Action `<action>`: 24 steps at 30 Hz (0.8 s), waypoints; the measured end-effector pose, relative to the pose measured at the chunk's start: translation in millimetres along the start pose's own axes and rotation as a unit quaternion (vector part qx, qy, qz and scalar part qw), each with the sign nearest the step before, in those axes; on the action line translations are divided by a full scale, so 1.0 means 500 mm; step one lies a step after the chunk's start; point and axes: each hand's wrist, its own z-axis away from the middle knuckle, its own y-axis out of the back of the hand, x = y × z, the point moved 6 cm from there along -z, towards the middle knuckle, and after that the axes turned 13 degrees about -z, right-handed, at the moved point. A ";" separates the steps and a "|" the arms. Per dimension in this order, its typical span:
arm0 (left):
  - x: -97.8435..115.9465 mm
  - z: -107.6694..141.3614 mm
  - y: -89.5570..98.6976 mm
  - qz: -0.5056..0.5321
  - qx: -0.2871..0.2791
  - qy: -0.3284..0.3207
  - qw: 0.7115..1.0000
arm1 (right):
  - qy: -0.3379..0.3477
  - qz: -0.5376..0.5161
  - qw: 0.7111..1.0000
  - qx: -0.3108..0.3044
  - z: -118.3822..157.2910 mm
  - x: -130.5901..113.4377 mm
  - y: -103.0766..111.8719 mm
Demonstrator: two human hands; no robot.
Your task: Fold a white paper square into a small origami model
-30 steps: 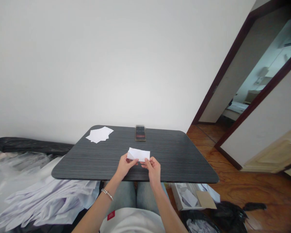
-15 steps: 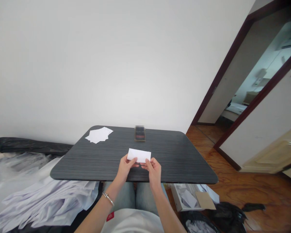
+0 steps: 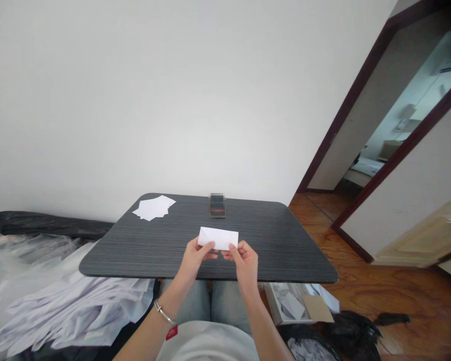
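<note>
Between both hands I hold a small white folded paper (image 3: 220, 237), perhaps an envelope, with a diagonal crease near its left end. My left hand (image 3: 196, 254) pinches its lower left edge, thumb on top and fingers beneath. At the lower right edge my right hand (image 3: 244, 256) grips it the same way. The paper is raised above the front part of a dark wood-grain table (image 3: 143, 250). Its underside is hidden from me.
Loose white sheets (image 3: 155, 207) lie at the table's back left corner. A small dark device on a stand (image 3: 217, 206) is at the back middle. White cloth (image 3: 78, 311) is heaped at left. On the floor at right are a box of papers (image 3: 285, 303) and black bags (image 3: 351, 333).
The paper and my right hand have shifted slightly to the right, and the paper sits a little higher. Both hands keep their hold; the diagonal crease shows more clearly now.
</note>
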 end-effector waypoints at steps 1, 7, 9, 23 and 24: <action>0.005 0.002 0.000 -0.001 0.003 -0.003 1.000 | -0.002 -0.002 1.000 -0.003 0.002 -0.004 -0.002; 0.037 0.015 -0.004 -0.024 0.022 -0.023 0.999 | -0.012 -0.004 1.000 0.002 0.008 -0.023 -0.008; 0.043 0.018 -0.007 -0.027 0.018 -0.030 0.999 | -0.014 -0.004 1.000 0.005 0.009 -0.026 -0.009; 0.048 0.024 -0.015 -0.020 0.020 -0.025 0.999 | -0.019 -0.016 1.000 0.005 0.011 -0.033 -0.012; 0.047 0.025 -0.015 -0.017 0.019 -0.024 0.999 | -0.018 -0.016 1.000 0.005 0.011 -0.034 -0.012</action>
